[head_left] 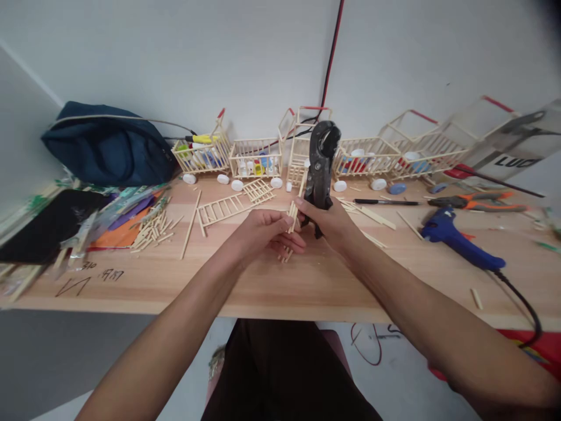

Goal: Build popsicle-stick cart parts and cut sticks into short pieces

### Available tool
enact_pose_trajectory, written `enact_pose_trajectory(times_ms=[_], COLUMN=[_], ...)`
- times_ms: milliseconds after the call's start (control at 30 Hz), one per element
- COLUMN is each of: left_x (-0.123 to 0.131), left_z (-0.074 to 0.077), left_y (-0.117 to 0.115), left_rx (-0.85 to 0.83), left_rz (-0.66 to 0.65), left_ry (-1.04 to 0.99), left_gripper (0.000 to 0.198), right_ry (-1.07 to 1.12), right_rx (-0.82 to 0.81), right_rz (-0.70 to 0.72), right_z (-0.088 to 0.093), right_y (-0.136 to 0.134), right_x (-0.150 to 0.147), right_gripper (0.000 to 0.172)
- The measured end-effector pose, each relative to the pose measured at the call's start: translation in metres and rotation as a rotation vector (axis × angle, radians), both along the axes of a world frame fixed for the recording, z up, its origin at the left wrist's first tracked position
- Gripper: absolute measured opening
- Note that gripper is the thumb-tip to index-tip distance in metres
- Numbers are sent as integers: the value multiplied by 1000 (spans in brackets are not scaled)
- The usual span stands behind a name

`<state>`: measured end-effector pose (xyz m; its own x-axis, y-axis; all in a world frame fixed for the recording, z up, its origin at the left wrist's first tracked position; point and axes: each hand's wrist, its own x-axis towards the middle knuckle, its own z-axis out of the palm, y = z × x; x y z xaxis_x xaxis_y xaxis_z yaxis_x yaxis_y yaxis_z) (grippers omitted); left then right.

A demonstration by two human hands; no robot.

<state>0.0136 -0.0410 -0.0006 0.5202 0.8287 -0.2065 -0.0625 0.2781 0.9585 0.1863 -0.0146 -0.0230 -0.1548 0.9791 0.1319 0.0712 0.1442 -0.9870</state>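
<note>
Thin wooden sticks (291, 217) are pinched between the thumb and fingers of my left hand (272, 230), above the middle of the wooden table. My right hand (325, 217) is wrapped around a black hand cutter (322, 164), whose rounded head points up and away from me. The right thumb also touches the sticks, so both hands meet there. Just beyond my left hand lies a ladder-like stick frame (221, 210), with a smaller slatted panel (258, 191) beside it. The cutter's handles are partly hidden by my right hand.
Several small stick-built carts (256, 156) with white wheels line the wall. On the left are a blue bag (109, 143), a pile of cut sticks (153, 231) and a black flat item (44, 222). A blue glue gun (462, 240), orange-handled pliers (477, 201) and a pen (385, 202) lie right.
</note>
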Motion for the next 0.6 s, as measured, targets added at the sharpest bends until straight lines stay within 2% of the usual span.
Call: enact_pose_trajectory(times_ms=[300,600], left_x=[4,7], left_z=[-6,-7], left_y=[1,1], left_rx=[-32,2], left_rz=[43,61], left_ry=[-12,2], left_gripper=[30,20], right_ry=[-27,-107], right_rx=[0,21], right_rz=[-123,-163], right_z=[1,4], right_y=[-8,-10], right_x=[-8,-9], right_gripper=[40,37])
